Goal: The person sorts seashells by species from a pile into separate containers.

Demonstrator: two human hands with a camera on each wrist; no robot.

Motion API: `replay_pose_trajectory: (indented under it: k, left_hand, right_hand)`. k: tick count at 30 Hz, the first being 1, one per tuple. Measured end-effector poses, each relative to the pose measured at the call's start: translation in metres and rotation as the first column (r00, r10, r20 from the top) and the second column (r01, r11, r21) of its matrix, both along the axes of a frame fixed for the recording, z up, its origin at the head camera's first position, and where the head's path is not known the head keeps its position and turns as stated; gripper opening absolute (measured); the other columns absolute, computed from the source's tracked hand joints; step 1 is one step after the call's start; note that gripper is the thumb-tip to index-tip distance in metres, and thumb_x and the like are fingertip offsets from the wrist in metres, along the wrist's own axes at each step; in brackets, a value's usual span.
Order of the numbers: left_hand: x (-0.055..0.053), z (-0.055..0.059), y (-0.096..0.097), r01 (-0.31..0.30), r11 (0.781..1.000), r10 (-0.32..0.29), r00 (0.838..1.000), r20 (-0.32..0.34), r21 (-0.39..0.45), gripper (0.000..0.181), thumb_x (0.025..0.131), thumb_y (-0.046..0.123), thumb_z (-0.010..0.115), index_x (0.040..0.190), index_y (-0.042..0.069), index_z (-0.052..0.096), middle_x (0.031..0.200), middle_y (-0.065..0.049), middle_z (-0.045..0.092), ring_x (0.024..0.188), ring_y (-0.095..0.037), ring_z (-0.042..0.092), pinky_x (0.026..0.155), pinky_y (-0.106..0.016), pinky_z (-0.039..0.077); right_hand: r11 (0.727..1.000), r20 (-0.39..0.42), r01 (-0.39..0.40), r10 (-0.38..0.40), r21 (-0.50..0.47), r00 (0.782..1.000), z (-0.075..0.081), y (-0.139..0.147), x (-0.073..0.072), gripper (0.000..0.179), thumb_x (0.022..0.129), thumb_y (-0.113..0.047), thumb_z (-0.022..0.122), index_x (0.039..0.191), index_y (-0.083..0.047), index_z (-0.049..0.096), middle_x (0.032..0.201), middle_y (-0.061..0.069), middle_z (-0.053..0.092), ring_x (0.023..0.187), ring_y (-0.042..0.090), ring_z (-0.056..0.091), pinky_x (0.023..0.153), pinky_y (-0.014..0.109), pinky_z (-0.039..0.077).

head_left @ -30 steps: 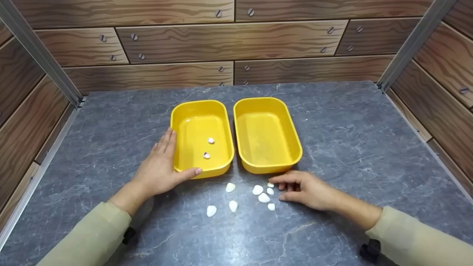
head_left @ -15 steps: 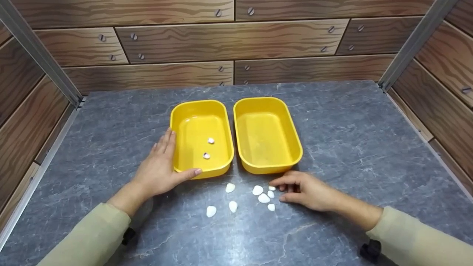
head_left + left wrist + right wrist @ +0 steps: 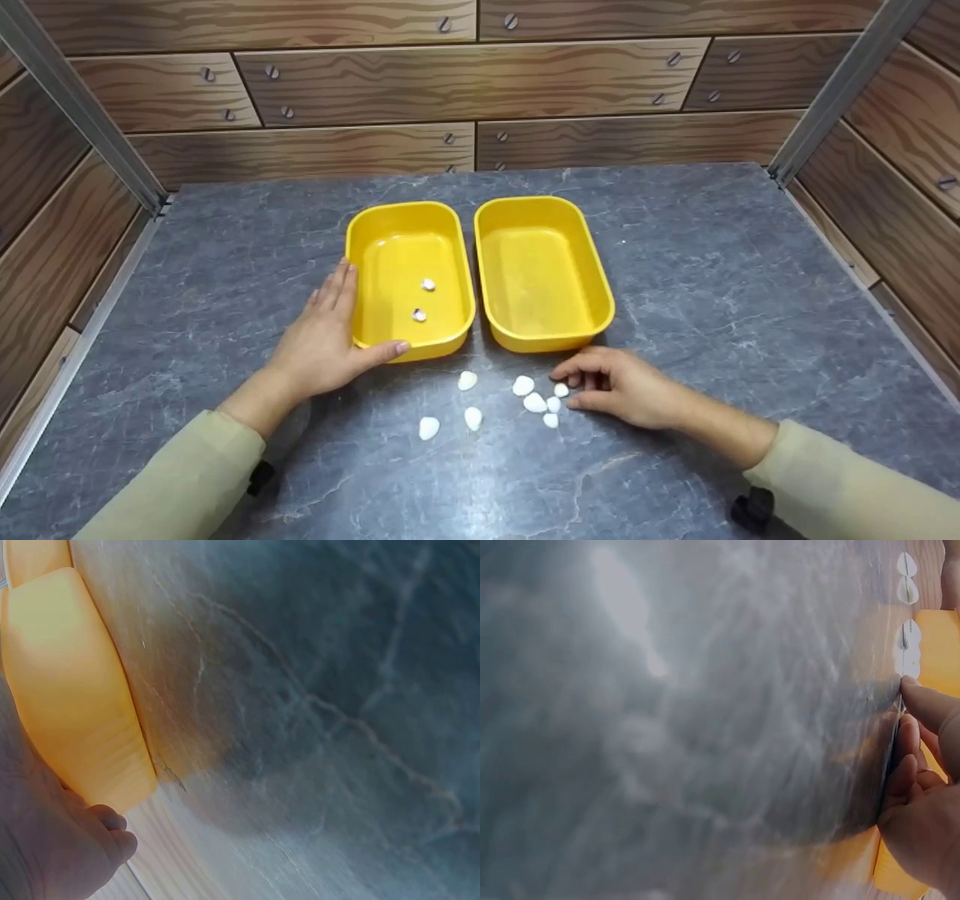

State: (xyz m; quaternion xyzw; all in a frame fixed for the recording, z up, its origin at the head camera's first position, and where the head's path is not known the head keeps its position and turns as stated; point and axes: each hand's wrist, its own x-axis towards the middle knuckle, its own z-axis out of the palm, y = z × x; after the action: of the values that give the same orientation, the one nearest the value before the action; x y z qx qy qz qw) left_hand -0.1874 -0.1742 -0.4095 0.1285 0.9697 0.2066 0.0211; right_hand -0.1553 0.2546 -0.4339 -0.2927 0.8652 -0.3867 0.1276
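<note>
Loosely, my right hand [image 3: 626,386] hovers low at the table, just in front of the right yellow bin [image 3: 546,342], with thumb and forefinger parted and the other fingers bent in. A small white shell [image 3: 561,390] lies in the gap between those two fingertips; whether either one touches it I cannot tell. Four more white shells [image 3: 535,403] are bunched close by on the side toward my left, and three others [image 3: 473,418] lie spread out farther that way, nearer my left hand [image 3: 319,349].

That hand rests against the left yellow bin [image 3: 435,349], its fingers straight and together along the outer side, the thumb stretched out to the near rim. Inside this bin are two small shells [image 3: 419,316], whitish with dark marks, apart from each other. The two bins stand side by side with a narrow gap between them on the grey marbled table [image 3: 720,300]. Pale sleeves [image 3: 180,472] cover my forearms, and a wood-patterned wall [image 3: 390,82] rises behind.
</note>
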Motion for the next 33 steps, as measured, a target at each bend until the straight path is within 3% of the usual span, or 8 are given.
replay_pose_trajectory:
  k: [4, 12, 33]
  left_hand:
    - [-0.0001, -0.0002, 0.0001, -0.004, 1.0, 0.004, 1.0, 0.002, 0.002, 0.131, 0.088, 0.08, 0.065, 0.169, -0.001, 0.002, 0.177, -0.02, -0.001, 0.161, -0.042, 0.01, 0.13, -0.057, 0.011]
    - [0.0002, -0.0004, 0.0001, -0.008, 1.0, 0.008, 1.0, 0.008, 0.0, 0.132, 0.087, 0.082, 0.063, 0.169, 0.0, 0.0, 0.177, -0.021, -0.001, 0.161, -0.042, 0.01, 0.13, -0.057, 0.01]
    - [0.0008, 0.001, 0.0002, -0.003, 1.0, 0.003, 1.0, 0.011, -0.013, 0.133, 0.087, 0.085, 0.06, 0.169, -0.001, 0.0, 0.177, -0.019, -0.003, 0.162, -0.04, 0.008, 0.13, -0.057, 0.01]
  right_hand:
    - [1.0, -0.033, 0.01, -0.01, 0.016, 0.999, 0.0001, 0.0011, 0.0001, 0.028, 0.092, -0.022, 0.085, 0.119, -0.016, 0.081, 0.1, -0.006, 0.071, 0.084, 0.008, 0.06, 0.072, 0.024, 0.053]
    - [0.999, -0.065, 0.01, -0.008, 0.038, 0.998, -0.001, 0.0018, -0.0013, 0.024, 0.091, -0.021, 0.085, 0.115, -0.019, 0.084, 0.104, -0.008, 0.074, 0.097, 0.013, 0.067, 0.09, 0.033, 0.058]
    - [0.997, -0.084, -0.054, 0.058, 0.054, 0.995, 0.003, 0.0039, -0.006, 0.016, 0.101, -0.017, 0.073, 0.114, -0.02, 0.083, 0.104, -0.01, 0.075, 0.097, 0.009, 0.067, 0.089, 0.032, 0.056]
